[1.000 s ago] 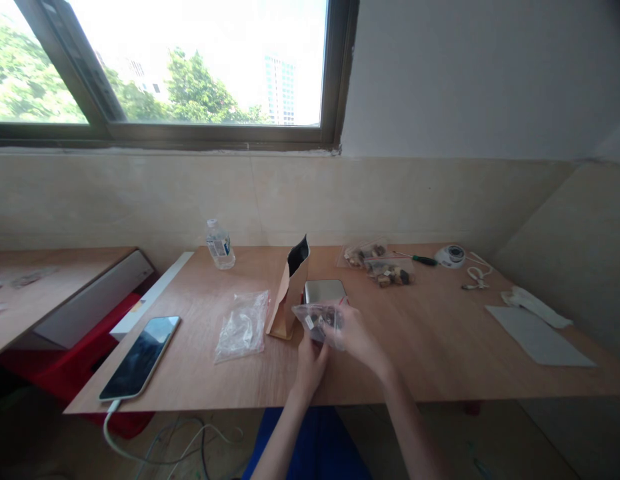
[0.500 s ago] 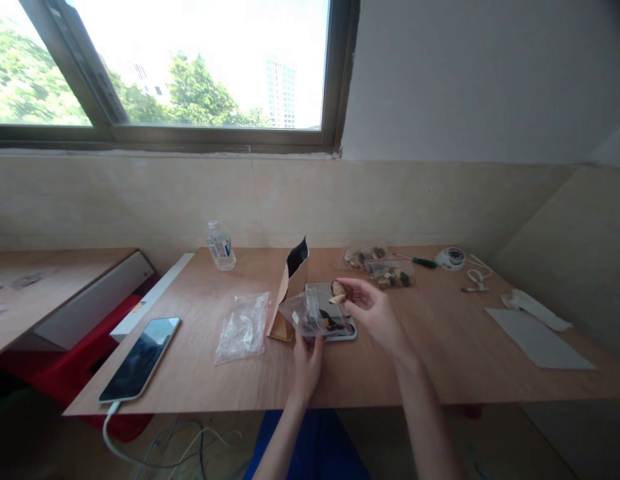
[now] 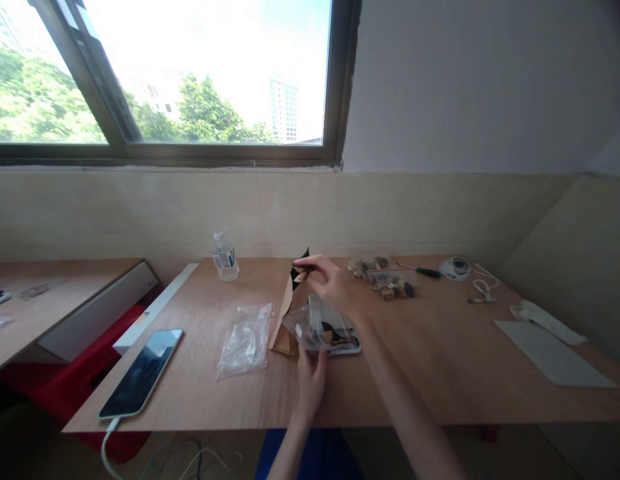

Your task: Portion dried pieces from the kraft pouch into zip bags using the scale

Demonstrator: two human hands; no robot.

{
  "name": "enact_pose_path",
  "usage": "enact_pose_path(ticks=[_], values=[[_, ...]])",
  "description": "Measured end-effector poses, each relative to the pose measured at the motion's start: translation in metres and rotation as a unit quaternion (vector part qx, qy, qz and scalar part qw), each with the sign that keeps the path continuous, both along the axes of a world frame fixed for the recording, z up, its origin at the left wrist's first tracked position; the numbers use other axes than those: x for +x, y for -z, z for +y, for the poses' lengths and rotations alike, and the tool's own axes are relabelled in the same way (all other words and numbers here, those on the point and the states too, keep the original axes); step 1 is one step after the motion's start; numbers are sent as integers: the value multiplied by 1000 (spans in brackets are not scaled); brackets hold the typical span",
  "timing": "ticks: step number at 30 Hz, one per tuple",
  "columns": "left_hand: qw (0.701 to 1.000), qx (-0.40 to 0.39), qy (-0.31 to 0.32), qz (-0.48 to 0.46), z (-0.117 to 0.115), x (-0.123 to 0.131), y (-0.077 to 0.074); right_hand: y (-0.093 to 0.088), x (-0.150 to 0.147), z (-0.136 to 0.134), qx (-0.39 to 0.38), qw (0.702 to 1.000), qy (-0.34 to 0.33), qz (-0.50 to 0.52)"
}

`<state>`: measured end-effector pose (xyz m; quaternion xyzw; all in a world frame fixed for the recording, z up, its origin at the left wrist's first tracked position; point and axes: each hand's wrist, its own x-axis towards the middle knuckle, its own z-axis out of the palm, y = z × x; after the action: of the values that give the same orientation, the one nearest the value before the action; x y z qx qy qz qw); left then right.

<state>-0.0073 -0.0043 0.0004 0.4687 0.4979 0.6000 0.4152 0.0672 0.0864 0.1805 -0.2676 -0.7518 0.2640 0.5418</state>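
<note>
Right hand [image 3: 335, 287] has swung left: we pinch mushroom [image 3: 301, 275] at mouth of upright paper bag [image 3: 283, 337]; left hand [image 3: 311, 383] grips clear bag [image 3: 310, 330].

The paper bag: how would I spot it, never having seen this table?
On the table below the window, find the clear bag right of the phone. The paper bag stands just right of it, the right hand at its open mouth. Unlike the see-through bags nearby, it is brown outside and dark inside.
</note>
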Motion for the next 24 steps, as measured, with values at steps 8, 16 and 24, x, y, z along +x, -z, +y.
enact_pose_path(ticks=[8,16,24], values=[[1000,3,-6,-1,1,1,-1,-7,6,-10,13,995,-21,-93],[1000,16,17,-7,-2,0,-7,-8,5,-10,46,993,39,-104],[999,24,33,-3,-2,-1,-4,1,4,-9,31,994,87,-55]])
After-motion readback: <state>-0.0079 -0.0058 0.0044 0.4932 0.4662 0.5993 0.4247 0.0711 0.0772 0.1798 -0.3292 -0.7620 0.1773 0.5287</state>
